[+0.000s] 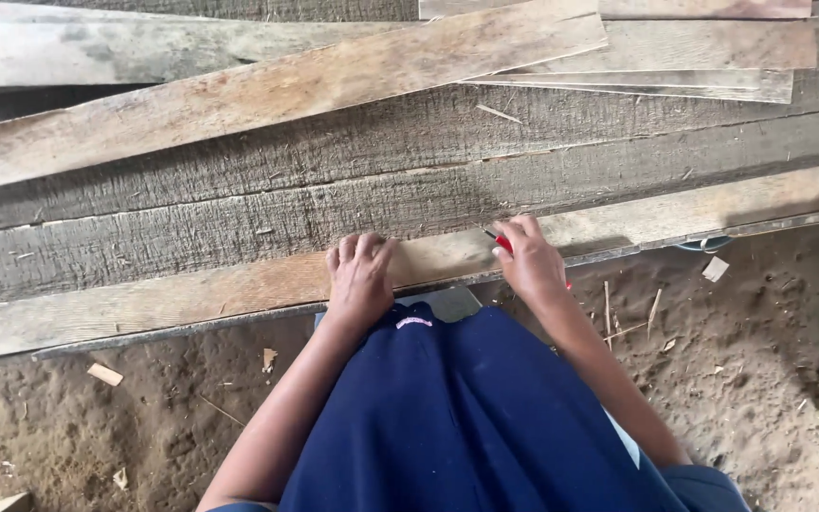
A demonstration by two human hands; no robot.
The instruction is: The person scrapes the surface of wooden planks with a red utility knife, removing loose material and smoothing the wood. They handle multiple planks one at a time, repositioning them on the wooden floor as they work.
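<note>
On the near edge of the bench (191,228), a pale plank (239,289) runs from about eight o'clock to two o'clock across my view, and both my hands rest on it. My left hand (360,280) lies flat on the plank, palm down, fingers spread and pointing toward twelve o'clock; its grip is released, closing on nothing, just pressing on the wood. My right hand (528,265) sits just beside it at three o'clock, fingers curled around a red pencil (502,242), whose tip pokes out at about ten o'clock from my fingers and touches the plank's far edge. That grip is clenched on the pencil.

Beyond the plank, toward twelve o'clock, the bench is made of broad, grey, rough-sawn boards lying side by side. On top of them a lighter board (277,95) lies tilted, rising toward one o'clock, and thinner slats (675,76) are stacked at the upper right.

Below the plank, at six o'clock, my dark blue clothing (466,417) fills the middle of the view. On either side is the floor (97,427) of loose brown dirt, scattered with small wood chips (104,374) and splinters.
</note>
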